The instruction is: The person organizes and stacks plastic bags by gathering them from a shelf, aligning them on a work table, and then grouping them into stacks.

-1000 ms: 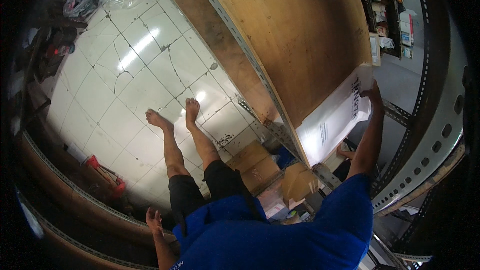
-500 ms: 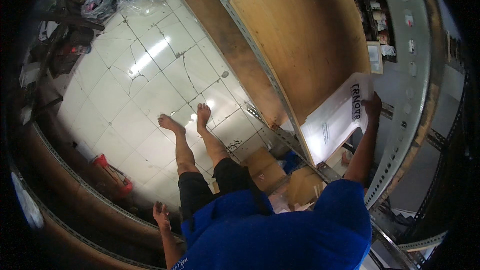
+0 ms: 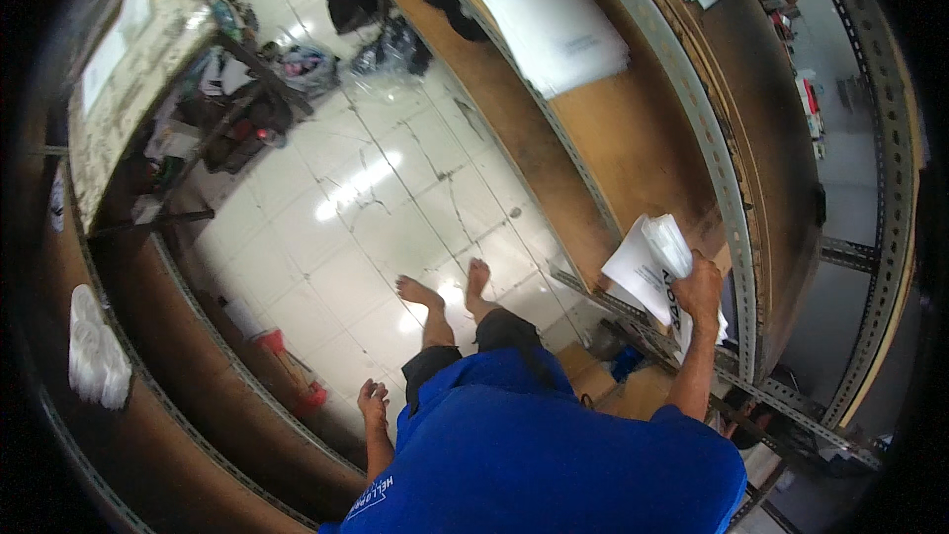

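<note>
My right hand [image 3: 699, 284] is closed on a stack of white printed plastic bags [image 3: 636, 262] at the near end of a wooden shelf. The bags are bent over in its grip, with their loose edges fanning out to the left and below. Part of the stack is hidden behind my fingers. Low at my left side hangs my left hand [image 3: 373, 401], its fingers loosely apart with nothing in them. Farther along the same shelf lies a thicker pile of similar white bags [image 3: 557, 25].
Metal uprights [image 3: 727, 208] with punched holes frame the shelves at right. More shelving [image 3: 183, 366] runs along my left, holding a bundle of clear plastic [image 3: 97, 351]. A red-handled item [image 3: 289, 366] and cartons [image 3: 643, 398] lie low. Plastic bags [image 3: 390, 61] rest on the tiled floor [image 3: 395, 168].
The bags lay spread nearly flat at the shelf's end, with my right hand at their edge; now they are bent up in its grip. My view has shifted, showing more of the shelves.
</note>
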`<control>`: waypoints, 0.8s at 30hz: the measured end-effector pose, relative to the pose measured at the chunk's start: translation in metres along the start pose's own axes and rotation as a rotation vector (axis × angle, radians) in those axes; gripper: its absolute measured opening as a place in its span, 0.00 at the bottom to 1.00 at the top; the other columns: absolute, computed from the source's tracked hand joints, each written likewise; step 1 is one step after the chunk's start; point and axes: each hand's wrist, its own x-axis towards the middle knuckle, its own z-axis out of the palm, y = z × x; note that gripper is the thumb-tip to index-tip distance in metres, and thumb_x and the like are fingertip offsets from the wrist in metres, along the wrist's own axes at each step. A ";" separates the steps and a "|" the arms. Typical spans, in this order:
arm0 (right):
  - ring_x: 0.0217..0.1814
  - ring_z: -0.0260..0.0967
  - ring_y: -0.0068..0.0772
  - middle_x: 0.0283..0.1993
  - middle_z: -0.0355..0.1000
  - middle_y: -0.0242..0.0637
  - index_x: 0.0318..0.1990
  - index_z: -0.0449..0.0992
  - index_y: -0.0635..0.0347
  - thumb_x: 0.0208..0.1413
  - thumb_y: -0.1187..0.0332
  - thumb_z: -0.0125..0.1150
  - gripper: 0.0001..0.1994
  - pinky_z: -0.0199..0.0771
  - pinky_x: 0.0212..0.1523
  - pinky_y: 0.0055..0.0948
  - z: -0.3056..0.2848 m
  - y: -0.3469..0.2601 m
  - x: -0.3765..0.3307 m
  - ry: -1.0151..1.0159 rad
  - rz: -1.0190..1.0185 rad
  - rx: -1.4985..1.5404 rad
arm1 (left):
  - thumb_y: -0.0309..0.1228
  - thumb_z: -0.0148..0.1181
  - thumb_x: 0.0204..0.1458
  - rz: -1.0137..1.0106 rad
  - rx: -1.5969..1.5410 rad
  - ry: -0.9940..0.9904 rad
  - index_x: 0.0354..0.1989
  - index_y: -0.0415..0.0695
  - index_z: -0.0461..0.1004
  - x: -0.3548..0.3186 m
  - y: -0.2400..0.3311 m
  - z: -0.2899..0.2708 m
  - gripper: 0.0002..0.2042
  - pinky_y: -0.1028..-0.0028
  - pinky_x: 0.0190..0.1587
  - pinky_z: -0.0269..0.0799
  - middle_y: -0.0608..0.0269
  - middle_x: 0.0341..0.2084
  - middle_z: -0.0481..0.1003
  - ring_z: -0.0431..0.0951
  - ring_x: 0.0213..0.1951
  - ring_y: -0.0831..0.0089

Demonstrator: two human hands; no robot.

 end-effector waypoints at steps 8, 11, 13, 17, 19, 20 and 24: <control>0.37 0.76 0.55 0.32 0.75 0.56 0.38 0.78 0.68 0.29 0.76 0.64 0.20 0.73 0.39 0.40 -0.200 -0.220 -0.112 -0.062 -0.373 0.464 | 0.38 0.58 0.58 0.331 0.007 -0.430 0.53 0.40 0.73 -0.016 0.206 -0.066 0.19 0.66 0.47 0.73 0.56 0.45 0.78 0.77 0.47 0.66; 0.32 0.76 0.51 0.29 0.74 0.51 0.35 0.77 0.67 0.32 0.76 0.66 0.16 0.73 0.34 0.36 -0.213 -0.304 -0.126 0.001 -0.789 0.645 | 0.55 0.48 0.60 0.230 -0.143 -1.009 0.54 0.37 0.70 -0.022 0.280 -0.080 0.30 0.68 0.43 0.76 0.45 0.49 0.75 0.78 0.49 0.58; 0.31 0.77 0.48 0.28 0.75 0.48 0.34 0.77 0.65 0.35 0.76 0.65 0.13 0.75 0.33 0.36 -0.226 -0.368 -0.138 0.072 -1.101 0.647 | 0.62 0.41 0.60 0.140 -0.311 -1.347 0.56 0.35 0.69 -0.033 0.330 -0.081 0.37 0.67 0.41 0.76 0.40 0.50 0.75 0.79 0.47 0.55; 0.28 0.73 0.44 0.28 0.73 0.39 0.36 0.74 0.61 0.29 0.75 0.67 0.19 0.72 0.28 0.38 -0.260 -0.475 -0.138 0.082 -1.761 0.469 | 0.64 0.38 0.59 0.154 -0.732 -1.495 0.58 0.33 0.67 -0.065 0.413 -0.108 0.40 0.65 0.44 0.76 0.39 0.51 0.74 0.79 0.47 0.53; 0.31 0.73 0.41 0.30 0.73 0.37 0.37 0.74 0.61 0.27 0.74 0.68 0.21 0.71 0.31 0.36 -0.272 -0.529 -0.129 0.020 -1.922 0.380 | 0.63 0.39 0.59 0.224 -0.845 -1.302 0.59 0.33 0.66 -0.050 0.447 -0.143 0.40 0.64 0.46 0.75 0.39 0.51 0.74 0.79 0.48 0.52; 0.32 0.73 0.40 0.31 0.73 0.37 0.38 0.74 0.61 0.26 0.74 0.68 0.22 0.71 0.32 0.36 -0.278 -0.556 -0.121 -0.008 -2.000 0.331 | 0.63 0.39 0.59 0.265 -0.891 -1.207 0.59 0.33 0.66 -0.040 0.464 -0.160 0.40 0.63 0.47 0.75 0.39 0.52 0.74 0.78 0.48 0.52; 0.38 0.73 0.38 0.34 0.73 0.35 0.39 0.73 0.60 0.29 0.75 0.67 0.21 0.70 0.41 0.34 -0.293 -0.673 -0.072 -0.095 -2.157 0.316 | 0.62 0.40 0.59 0.366 -0.951 -0.951 0.61 0.33 0.64 -0.012 0.551 -0.215 0.39 0.61 0.50 0.74 0.40 0.53 0.73 0.78 0.49 0.50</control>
